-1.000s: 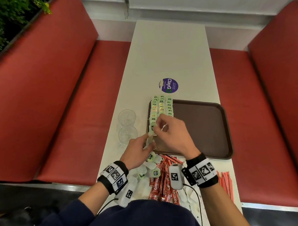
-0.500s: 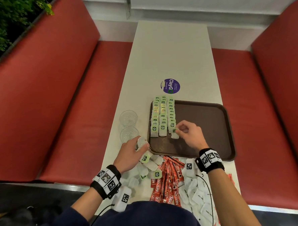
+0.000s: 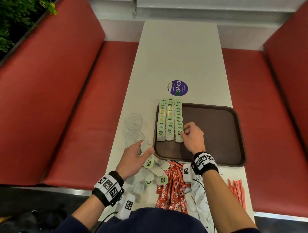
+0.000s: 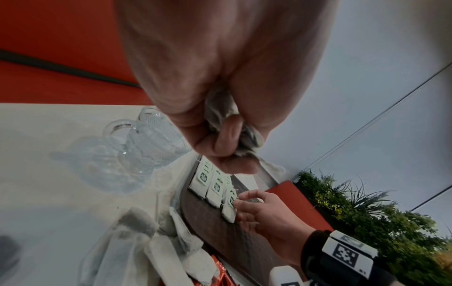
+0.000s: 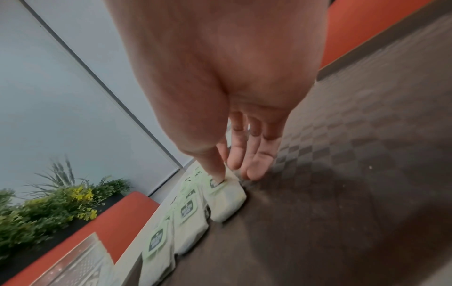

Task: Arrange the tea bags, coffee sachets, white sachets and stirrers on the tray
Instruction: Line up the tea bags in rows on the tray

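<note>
Three rows of green-tagged tea bags [image 3: 169, 119] lie along the left side of the brown tray [image 3: 213, 130]. My right hand [image 3: 184, 132] is at the near end of the right-hand row. Its thumb and forefinger pinch the top of the nearest tea bag [image 5: 226, 201], which lies flat on the tray. My left hand [image 3: 145, 149] hovers left of the tray's near corner and grips a small bunch of tea bags [image 4: 227, 120]. Loose tea bags [image 3: 158, 168], red coffee sachets [image 3: 172, 191], white sachets [image 3: 200, 201] and red stirrers [image 3: 237, 190] lie on the table near me.
Two clear glasses [image 3: 134, 130] stand left of the tray, close to my left hand. A round purple sticker [image 3: 177, 88] is on the white table [image 3: 180, 51] beyond the tray. Red bench seats run along both sides. The tray's right part is bare.
My right hand left my left hand, carried a tea bag onto the tray and laid it at the near end of the right-hand row. My left hand drew back a little, still holding tea bags.
</note>
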Demonstrator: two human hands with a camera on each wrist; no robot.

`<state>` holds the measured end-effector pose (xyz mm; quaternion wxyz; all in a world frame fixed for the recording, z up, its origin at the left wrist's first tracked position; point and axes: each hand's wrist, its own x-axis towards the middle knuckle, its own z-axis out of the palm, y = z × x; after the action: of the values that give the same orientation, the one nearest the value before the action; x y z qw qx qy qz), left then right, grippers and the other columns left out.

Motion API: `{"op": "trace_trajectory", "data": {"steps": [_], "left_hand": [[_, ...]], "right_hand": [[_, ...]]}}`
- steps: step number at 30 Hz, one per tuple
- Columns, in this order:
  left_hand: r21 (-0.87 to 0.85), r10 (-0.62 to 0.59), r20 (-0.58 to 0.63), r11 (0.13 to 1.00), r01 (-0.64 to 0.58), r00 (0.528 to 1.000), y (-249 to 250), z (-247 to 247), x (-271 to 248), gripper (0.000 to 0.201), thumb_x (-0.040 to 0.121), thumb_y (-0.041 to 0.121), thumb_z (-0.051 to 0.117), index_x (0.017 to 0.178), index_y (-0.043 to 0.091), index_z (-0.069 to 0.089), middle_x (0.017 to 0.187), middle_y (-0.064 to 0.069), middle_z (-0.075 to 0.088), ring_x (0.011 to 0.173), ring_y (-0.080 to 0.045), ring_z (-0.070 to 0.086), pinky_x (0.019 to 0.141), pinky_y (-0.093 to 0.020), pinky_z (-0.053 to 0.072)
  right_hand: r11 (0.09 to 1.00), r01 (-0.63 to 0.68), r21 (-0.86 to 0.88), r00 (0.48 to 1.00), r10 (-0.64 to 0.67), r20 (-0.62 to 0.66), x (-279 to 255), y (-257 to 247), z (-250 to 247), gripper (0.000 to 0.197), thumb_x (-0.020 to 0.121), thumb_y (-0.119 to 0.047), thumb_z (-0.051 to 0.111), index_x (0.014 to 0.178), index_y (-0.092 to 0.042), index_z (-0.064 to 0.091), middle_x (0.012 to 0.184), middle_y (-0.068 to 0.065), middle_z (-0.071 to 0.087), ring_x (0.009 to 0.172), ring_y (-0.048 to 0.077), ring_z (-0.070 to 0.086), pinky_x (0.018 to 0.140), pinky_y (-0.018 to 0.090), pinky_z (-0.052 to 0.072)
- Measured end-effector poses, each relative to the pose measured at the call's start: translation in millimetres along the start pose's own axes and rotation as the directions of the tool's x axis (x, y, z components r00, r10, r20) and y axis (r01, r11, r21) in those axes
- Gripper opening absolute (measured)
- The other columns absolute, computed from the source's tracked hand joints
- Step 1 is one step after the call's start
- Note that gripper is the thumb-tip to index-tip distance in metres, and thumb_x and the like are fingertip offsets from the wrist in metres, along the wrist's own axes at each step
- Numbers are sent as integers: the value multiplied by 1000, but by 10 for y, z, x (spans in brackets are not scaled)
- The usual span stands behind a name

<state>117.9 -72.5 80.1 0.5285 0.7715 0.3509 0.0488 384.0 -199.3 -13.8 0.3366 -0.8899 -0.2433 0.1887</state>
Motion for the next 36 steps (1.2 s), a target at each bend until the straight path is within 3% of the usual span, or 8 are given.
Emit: {"op": "trace_trajectory", "data": {"steps": [5, 12, 15, 19, 23, 27, 33, 36], "left_hand": [[-23, -41, -21, 999, 41, 999, 12, 25, -7, 20, 105, 49, 67, 111, 30, 68, 78, 30, 69, 73, 6, 63, 71, -34, 58], [-198, -97, 23, 975, 100, 995, 24, 76, -29, 21, 103, 50, 70, 112, 30, 70, 91, 20, 74, 77, 1, 67, 67, -26, 53], [-366, -122, 93, 919, 147, 988, 81, 77, -57, 26, 104, 42, 71, 112, 17, 67, 80, 9, 64, 61, -4, 53, 51, -23, 37], [-483, -133, 118, 858, 175, 984, 123, 62, -57, 35, 103, 36, 73, 119, 7, 66, 88, -1, 67, 70, -12, 55, 51, -25, 37], [-594, -141, 188, 772, 227, 972, 150, 33, -47, 30, 106, 25, 70, 125, 3, 64, 98, -15, 65, 84, -32, 59, 51, -25, 38], [-576, -102, 237, 786, 224, 966, 174, 62, -28, 22, 109, 10, 62, 128, 1, 63, 96, -10, 69, 78, -23, 61, 52, -25, 39], [-383, 44, 177, 923, 28, 983, 243, 127, -21, 9, 108, 25, 68, 116, 27, 71, 83, 3, 65, 66, -15, 52, 52, -28, 43], [-208, 68, 152, 978, -35, 986, 234, 151, -6, 27, 103, 21, 67, 94, 45, 62, 73, 14, 59, 63, -15, 48, 56, -35, 43]], "right_hand": [[994, -100, 35, 995, 100, -2, -90, -44, 51, 42, 95, -32, 83, 123, -19, 54, 120, 3, 62, 105, 22, 61, 92, 39, 52], [996, -77, 41, 996, 78, -36, -100, -119, 160, 37, 94, -22, 83, 116, -20, 53, 115, 4, 69, 101, 24, 67, 90, 42, 58], [998, -64, 14, 997, 64, -43, -103, -143, 164, 37, 94, -22, 84, 115, -22, 53, 116, 3, 68, 101, 25, 69, 90, 43, 59], [999, -48, 21, 997, 49, -58, -143, -194, 71, 39, 94, -29, 85, 116, -24, 53, 117, 0, 66, 102, 22, 68, 89, 42, 58], [986, 27, 163, 998, -18, -57, -316, -511, -209, 28, 101, -40, 77, 116, -24, 60, 110, -7, 69, 92, 8, 69, 84, 35, 58], [941, 146, 305, 981, -178, 81, -668, -958, -471, 10, 103, -41, 72, 102, -31, 71, 103, -18, 75, 95, 5, 72, 82, 39, 63], [914, 297, 275, 901, -364, 237, -1069, -1384, -672, 7, 101, -39, 76, 102, -34, 72, 73, -2, 68, 64, 11, 61, 67, 29, 53], [901, 400, 169, 856, -433, 282, -1147, -1441, -583, 19, 98, -44, 76, 113, -37, 65, 66, -1, 57, 61, 10, 52, 64, 29, 49]]}}
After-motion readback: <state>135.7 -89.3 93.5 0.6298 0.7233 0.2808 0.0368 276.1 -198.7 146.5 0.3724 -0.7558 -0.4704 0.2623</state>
